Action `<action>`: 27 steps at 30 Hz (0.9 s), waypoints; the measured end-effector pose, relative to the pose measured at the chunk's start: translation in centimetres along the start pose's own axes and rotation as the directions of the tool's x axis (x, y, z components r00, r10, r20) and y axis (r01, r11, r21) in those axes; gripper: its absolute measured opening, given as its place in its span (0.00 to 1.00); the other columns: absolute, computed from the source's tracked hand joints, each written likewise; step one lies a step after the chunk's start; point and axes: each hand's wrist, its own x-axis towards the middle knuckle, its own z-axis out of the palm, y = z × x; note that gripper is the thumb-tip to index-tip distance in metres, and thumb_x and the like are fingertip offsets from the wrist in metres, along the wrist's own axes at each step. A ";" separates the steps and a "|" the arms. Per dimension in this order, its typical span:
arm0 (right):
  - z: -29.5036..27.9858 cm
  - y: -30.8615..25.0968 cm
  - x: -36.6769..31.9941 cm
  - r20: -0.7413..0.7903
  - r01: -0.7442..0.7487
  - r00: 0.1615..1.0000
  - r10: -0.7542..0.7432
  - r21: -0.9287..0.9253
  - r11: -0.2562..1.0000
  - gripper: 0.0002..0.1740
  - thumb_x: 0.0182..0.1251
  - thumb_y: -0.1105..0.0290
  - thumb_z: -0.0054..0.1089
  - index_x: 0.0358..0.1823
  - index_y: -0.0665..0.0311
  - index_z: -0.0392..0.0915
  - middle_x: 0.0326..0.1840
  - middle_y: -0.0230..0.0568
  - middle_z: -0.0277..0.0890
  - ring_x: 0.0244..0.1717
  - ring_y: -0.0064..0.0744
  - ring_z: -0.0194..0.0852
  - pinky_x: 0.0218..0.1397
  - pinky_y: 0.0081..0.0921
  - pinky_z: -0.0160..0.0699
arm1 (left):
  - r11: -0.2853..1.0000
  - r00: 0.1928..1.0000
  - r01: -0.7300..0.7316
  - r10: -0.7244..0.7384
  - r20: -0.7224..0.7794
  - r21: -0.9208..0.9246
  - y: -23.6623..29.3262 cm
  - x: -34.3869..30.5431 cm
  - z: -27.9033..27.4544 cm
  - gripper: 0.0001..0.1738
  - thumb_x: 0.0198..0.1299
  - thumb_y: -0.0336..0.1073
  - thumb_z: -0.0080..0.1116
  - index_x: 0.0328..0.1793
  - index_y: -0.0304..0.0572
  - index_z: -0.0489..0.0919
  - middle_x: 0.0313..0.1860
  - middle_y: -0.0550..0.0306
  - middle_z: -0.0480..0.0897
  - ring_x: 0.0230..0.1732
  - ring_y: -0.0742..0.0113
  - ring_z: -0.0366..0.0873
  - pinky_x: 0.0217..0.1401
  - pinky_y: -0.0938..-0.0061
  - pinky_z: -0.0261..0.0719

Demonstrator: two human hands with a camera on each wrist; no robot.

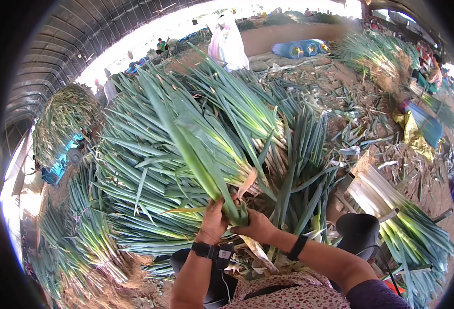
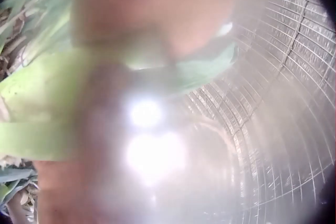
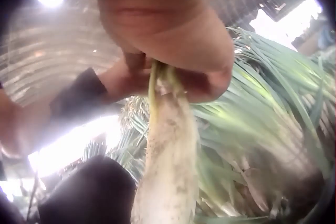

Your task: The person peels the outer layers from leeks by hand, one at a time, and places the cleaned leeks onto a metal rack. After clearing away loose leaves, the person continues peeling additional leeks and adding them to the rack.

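Over the near edge of the onion pile (image 1: 139,154), head view: both my hands on one big green onion (image 1: 193,149), its leaves angled up across the pile. My left hand (image 1: 214,224) grips the low end; my right hand (image 1: 256,226) pinches the same end, just beside the left. Black strap (image 1: 297,247) on my right wrist. Off the pile's right edge, a bundle (image 1: 391,190) on a rack (image 1: 389,215), pale stems nearer the pile. Past its far edge, a white sack (image 1: 228,46); blue rolls (image 1: 299,49) further right. Off its near left corner, more onions (image 1: 101,234).

Left wrist view: fingers blurred, strong glare, finger detail can't be told; green leaf (image 2: 42,82) at left, ribbed roof (image 2: 283,103) at right.

Right wrist view: my fingers curl over the onion's top; pale stem (image 3: 168,150) below, dirt-smudged, pile behind.
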 end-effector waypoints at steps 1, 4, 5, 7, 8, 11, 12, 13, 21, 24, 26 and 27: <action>0.3 -0.4 -0.1 -0.040 -0.020 0.999 0.017 -0.070 0.997 0.26 0.56 0.61 0.66 0.53 0.68 0.73 0.44 0.55 0.77 0.48 0.47 0.76 0.52 0.34 0.73 | 0.999 0.999 -0.039 0.039 -0.008 0.021 -0.3 -0.4 0.8 0.14 0.64 0.39 0.56 0.52 0.43 0.72 0.41 0.56 0.80 0.41 0.62 0.78 0.45 0.66 0.79; 0.3 -1.4 -1.3 -0.045 0.283 0.958 -0.283 -0.011 0.959 0.18 0.60 0.67 0.62 0.50 0.64 0.73 0.45 0.52 0.75 0.46 0.51 0.75 0.50 0.36 0.73 | 0.991 0.992 -0.116 0.119 -0.047 0.074 0.0 -0.1 0.1 0.13 0.64 0.36 0.54 0.53 0.45 0.71 0.37 0.58 0.77 0.38 0.65 0.77 0.40 0.66 0.79; 1.0 -1.1 -1.7 -0.041 0.234 0.972 -0.230 0.166 0.958 0.16 0.60 0.69 0.61 0.50 0.64 0.73 0.45 0.50 0.75 0.45 0.50 0.74 0.50 0.35 0.72 | 0.987 0.987 -0.132 0.140 -0.085 0.090 0.7 0.3 -0.7 0.13 0.64 0.36 0.54 0.53 0.46 0.70 0.35 0.59 0.76 0.37 0.66 0.76 0.39 0.66 0.78; 1.1 0.4 -1.6 -0.034 0.244 0.970 -0.242 0.188 0.951 0.15 0.62 0.71 0.59 0.50 0.63 0.74 0.45 0.45 0.75 0.42 0.45 0.73 0.48 0.31 0.72 | 0.986 0.965 -0.164 0.169 -0.200 0.044 1.8 0.2 0.5 0.14 0.64 0.35 0.54 0.54 0.48 0.69 0.30 0.62 0.71 0.28 0.70 0.72 0.30 0.70 0.74; 0.8 0.7 -1.3 -0.097 0.338 0.940 -0.326 0.139 0.931 0.13 0.64 0.70 0.57 0.49 0.63 0.74 0.41 0.41 0.73 0.40 0.40 0.72 0.45 0.29 0.71 | 0.991 0.978 -0.134 0.130 -0.162 -0.017 1.5 -0.3 0.9 0.14 0.64 0.34 0.55 0.54 0.48 0.68 0.29 0.61 0.71 0.26 0.70 0.71 0.29 0.70 0.74; 0.5 0.2 -1.0 -0.181 0.222 0.971 -0.154 0.459 0.860 0.11 0.70 0.66 0.52 0.47 0.65 0.75 0.30 0.30 0.70 0.33 0.27 0.69 0.38 0.23 0.69 | 0.991 0.988 -0.116 0.107 -0.110 -0.072 0.0 -1.0 0.5 0.13 0.61 0.32 0.57 0.49 0.48 0.67 0.26 0.61 0.70 0.19 0.71 0.66 0.22 0.71 0.70; 0.7 -0.3 -1.5 0.012 -0.097 0.989 0.144 0.792 0.602 0.12 0.71 0.65 0.51 0.46 0.65 0.75 0.27 0.28 0.68 0.32 0.24 0.69 0.37 0.22 0.68 | 0.989 0.977 -0.147 0.147 -0.153 0.014 0.1 -0.5 -0.1 0.13 0.59 0.32 0.57 0.48 0.47 0.67 0.26 0.61 0.69 0.18 0.71 0.65 0.21 0.72 0.70; 0.3 -0.6 -1.8 0.111 -0.213 0.951 0.287 0.910 0.356 0.12 0.72 0.64 0.49 0.44 0.65 0.75 0.23 0.27 0.66 0.27 0.21 0.66 0.33 0.21 0.65 | 0.979 0.961 -0.178 0.194 -0.197 0.097 1.0 0.2 -1.0 0.14 0.58 0.31 0.57 0.48 0.47 0.67 0.26 0.62 0.69 0.18 0.72 0.64 0.20 0.73 0.69; -5.5 1.3 -8.5 0.523 -0.587 0.724 0.449 0.127 0.799 0.22 0.64 0.54 0.59 0.48 0.66 0.77 0.22 0.33 0.72 0.22 0.23 0.69 0.26 0.23 0.67 | 0.896 0.762 -0.414 0.439 -0.475 0.164 15.7 1.1 -7.8 0.08 0.57 0.30 0.54 0.32 0.50 0.66 0.22 0.67 0.64 0.18 0.76 0.59 0.19 0.76 0.59; -6.5 -1.1 -9.6 0.509 -0.440 0.706 0.493 -0.230 0.868 0.28 0.60 0.50 0.62 0.49 0.68 0.77 0.26 0.38 0.77 0.25 0.29 0.75 0.30 0.26 0.73 | 0.889 0.718 -0.402 0.455 -0.527 0.220 17.1 -0.6 -10.0 0.07 0.58 0.31 0.55 0.34 0.49 0.67 0.22 0.67 0.65 0.18 0.75 0.59 0.20 0.77 0.60; -6.4 -0.6 -10.7 0.536 -0.271 0.748 0.392 -0.292 0.917 0.30 0.58 0.48 0.63 0.49 0.69 0.77 0.29 0.42 0.80 0.28 0.35 0.79 0.34 0.28 0.76 | 0.902 0.706 -0.386 0.423 -0.569 0.192 17.5 -1.7 -12.0 0.06 0.58 0.32 0.55 0.34 0.49 0.68 0.23 0.67 0.65 0.19 0.75 0.60 0.20 0.77 0.61; -6.7 0.3 -11.2 0.539 -0.134 0.738 0.405 -0.471 0.872 0.30 0.59 0.46 0.59 0.50 0.67 0.76 0.33 0.47 0.81 0.35 0.40 0.80 0.41 0.32 0.76 | 0.908 0.701 -0.381 0.406 -0.586 0.174 17.8 -2.0 -13.3 0.06 0.58 0.32 0.56 0.34 0.49 0.69 0.23 0.67 0.65 0.19 0.75 0.60 0.20 0.77 0.61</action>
